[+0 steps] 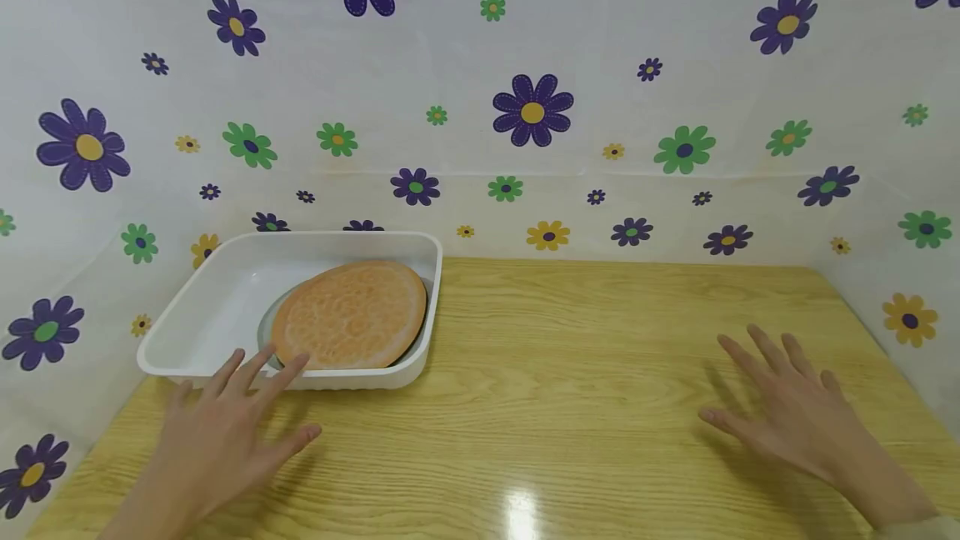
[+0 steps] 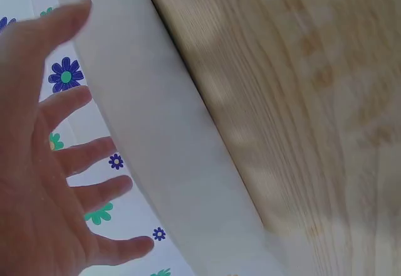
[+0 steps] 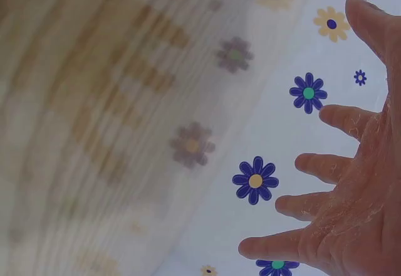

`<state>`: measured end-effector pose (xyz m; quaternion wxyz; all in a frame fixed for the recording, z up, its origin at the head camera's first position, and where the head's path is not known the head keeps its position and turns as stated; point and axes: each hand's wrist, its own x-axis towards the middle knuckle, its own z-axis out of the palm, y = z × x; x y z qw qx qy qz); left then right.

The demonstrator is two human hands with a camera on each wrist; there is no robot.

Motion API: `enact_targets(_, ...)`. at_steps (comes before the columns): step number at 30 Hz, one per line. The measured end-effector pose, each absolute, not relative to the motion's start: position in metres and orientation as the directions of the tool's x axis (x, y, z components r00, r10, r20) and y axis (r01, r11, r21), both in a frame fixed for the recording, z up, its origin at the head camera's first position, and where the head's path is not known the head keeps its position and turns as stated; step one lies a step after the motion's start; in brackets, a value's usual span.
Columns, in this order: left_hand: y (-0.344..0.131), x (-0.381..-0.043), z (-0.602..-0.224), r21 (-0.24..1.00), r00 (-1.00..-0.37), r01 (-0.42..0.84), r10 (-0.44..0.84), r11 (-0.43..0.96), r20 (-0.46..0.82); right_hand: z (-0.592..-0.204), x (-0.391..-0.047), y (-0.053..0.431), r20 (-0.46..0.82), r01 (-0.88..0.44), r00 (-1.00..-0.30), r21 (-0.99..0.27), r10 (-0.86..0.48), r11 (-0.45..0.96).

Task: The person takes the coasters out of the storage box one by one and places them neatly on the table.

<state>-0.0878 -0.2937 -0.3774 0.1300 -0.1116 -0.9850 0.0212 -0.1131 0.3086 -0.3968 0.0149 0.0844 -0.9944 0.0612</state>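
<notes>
My left hand (image 1: 221,432) is spread with straight fingers in front of a white tray (image 1: 202,298), its fingertips overlapping the near rim in the head view. In the left wrist view the tray's outer wall (image 2: 156,119) runs beside the fingers, and nothing is held. Inside the tray lies a round, flat orange-brown disc (image 1: 352,315) like a pizza base. It leans on a grey round plate or pan (image 1: 268,323), mostly hidden beneath it. Over the right part of the table, my right hand (image 1: 798,415) has its fingers spread and holds nothing.
The light wood table (image 1: 570,357) reaches back to a white cloth (image 1: 450,48) printed with purple, green and yellow flowers. That cloth also rises along the left and right sides. The tray stands at the table's back left.
</notes>
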Motion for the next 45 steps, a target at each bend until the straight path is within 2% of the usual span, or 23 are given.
enact_targets(10, -0.298, -0.099, -0.376, -0.032, -0.834, 0.352, 0.329, 0.935, 0.443, -0.379, -0.128, 0.286, 0.114, -0.288, -0.955, -0.124, -0.275, 0.950)
enact_targets(14, -0.298, -0.103, -0.377, -0.058, -0.772, 0.402, 0.372, 0.914, 0.516, -0.374, -0.133, 0.276, 0.108, -0.310, -0.949, -0.133, -0.297, 0.941)
enact_targets(17, -0.298, -0.104, -0.378, -0.061, -0.751, 0.410, 0.375, 0.910, 0.543, -0.373, -0.137, 0.270, 0.097, -0.324, -0.945, -0.140, -0.313, 0.936)
enact_targets(32, -0.295, -0.106, -0.377, -0.006, -0.810, 0.349, 0.305, 0.937, 0.500, -0.366, -0.161, 0.236, 0.113, -0.438, -0.898, -0.120, -0.426, 0.891)
enact_targets(45, -0.301, -0.109, -0.376, 0.058, -0.773, 0.411, 0.314, 0.910, 0.551, -0.355, -0.184, 0.204, 0.110, -0.489, -0.872, -0.166, -0.477, 0.856)
